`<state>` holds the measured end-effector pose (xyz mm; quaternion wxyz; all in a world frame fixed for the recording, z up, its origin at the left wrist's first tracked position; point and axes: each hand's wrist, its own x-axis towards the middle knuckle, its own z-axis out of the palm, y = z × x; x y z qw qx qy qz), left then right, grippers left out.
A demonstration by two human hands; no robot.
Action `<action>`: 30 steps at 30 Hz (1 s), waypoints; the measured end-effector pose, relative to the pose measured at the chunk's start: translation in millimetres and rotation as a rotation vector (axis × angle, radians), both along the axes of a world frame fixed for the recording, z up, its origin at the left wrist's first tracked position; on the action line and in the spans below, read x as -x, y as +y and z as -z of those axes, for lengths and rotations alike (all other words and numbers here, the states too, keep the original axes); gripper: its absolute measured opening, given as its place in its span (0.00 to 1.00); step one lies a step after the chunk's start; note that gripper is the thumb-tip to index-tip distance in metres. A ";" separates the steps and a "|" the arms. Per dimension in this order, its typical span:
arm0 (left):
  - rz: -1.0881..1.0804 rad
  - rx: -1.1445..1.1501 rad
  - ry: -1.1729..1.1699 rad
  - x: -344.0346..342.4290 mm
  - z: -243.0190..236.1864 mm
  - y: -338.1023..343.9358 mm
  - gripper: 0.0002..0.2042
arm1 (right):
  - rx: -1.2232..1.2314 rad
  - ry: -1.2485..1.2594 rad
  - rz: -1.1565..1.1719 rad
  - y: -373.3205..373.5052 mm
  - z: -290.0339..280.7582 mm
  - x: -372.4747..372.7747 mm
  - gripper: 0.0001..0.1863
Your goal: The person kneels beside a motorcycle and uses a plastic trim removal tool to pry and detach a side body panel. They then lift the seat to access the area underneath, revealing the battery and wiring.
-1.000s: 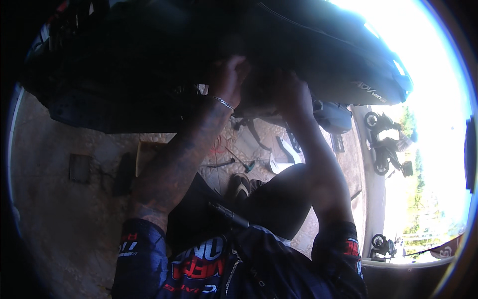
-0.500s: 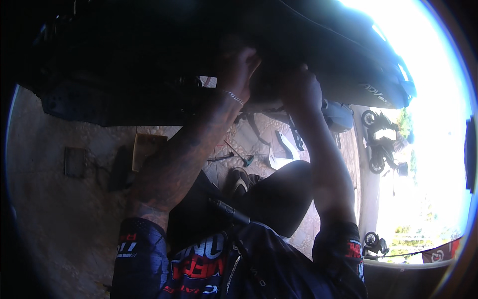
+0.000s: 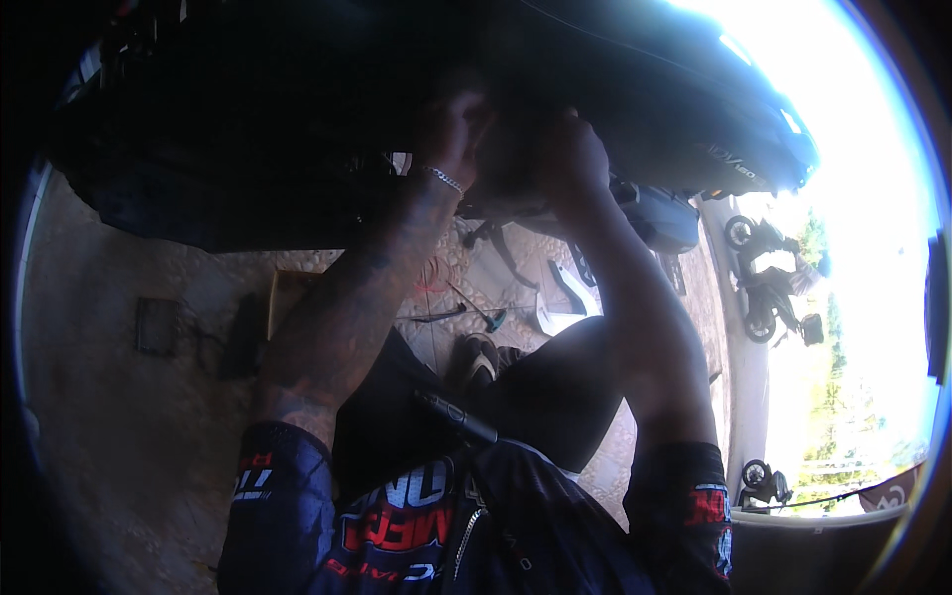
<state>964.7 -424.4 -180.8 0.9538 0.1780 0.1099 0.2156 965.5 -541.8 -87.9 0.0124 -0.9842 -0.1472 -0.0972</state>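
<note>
Left hand (image 3: 461, 134), right hand (image 3: 577, 159): were at dark scooter body (image 3: 664, 134) | Fingers: shadowed; pinching or spread could not be told | Green T-handle tool (image 3: 494, 320): lay on floor (image 3: 99, 327)

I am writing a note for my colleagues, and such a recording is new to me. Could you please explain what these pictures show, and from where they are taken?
There is no machine arm here: these are a person's own bare hands. The camera is worn on the person's head and looks down; its wide lens bends straight edges. The left hand, with a chain bracelet at its wrist, and the right hand are at the side of what looks like a dark scooter. It is too dark there to tell what either grip holds, if anything. On the floor lie a curved white piece, a green-handled tool and a partly hidden box.
</note>
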 end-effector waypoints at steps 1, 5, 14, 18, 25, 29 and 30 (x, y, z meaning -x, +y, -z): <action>0.014 -0.003 0.002 0.1 0.6 1.4 0.04 | -0.012 0.013 0.002 -0.6 1.0 -0.1 0.15; 0.010 -0.020 -0.030 -1.9 1.3 5.4 0.04 | -0.040 0.015 0.021 -3.2 6.4 -3.0 0.15; -0.035 -0.017 -0.079 4.1 -4.8 3.2 0.04 | 0.172 0.007 -0.449 -22.5 -24.9 -41.4 0.14; 0.003 -0.002 -0.036 0.3 -2.0 6.0 0.04 | -0.495 0.032 -0.257 -23.3 16.1 -15.5 0.16; 0.077 -0.109 0.005 -2.0 6.2 9.6 0.05 | -0.793 0.204 -0.419 -3.3 75.9 0.5 0.23; 0.027 -0.129 0.010 3.3 4.4 7.3 0.06 | -0.399 0.235 -0.388 1.8 80.5 -6.0 0.30; 0.022 -0.147 0.019 4.4 3.5 8.1 0.06 | -0.485 0.290 -0.385 2.5 80.4 -7.3 0.31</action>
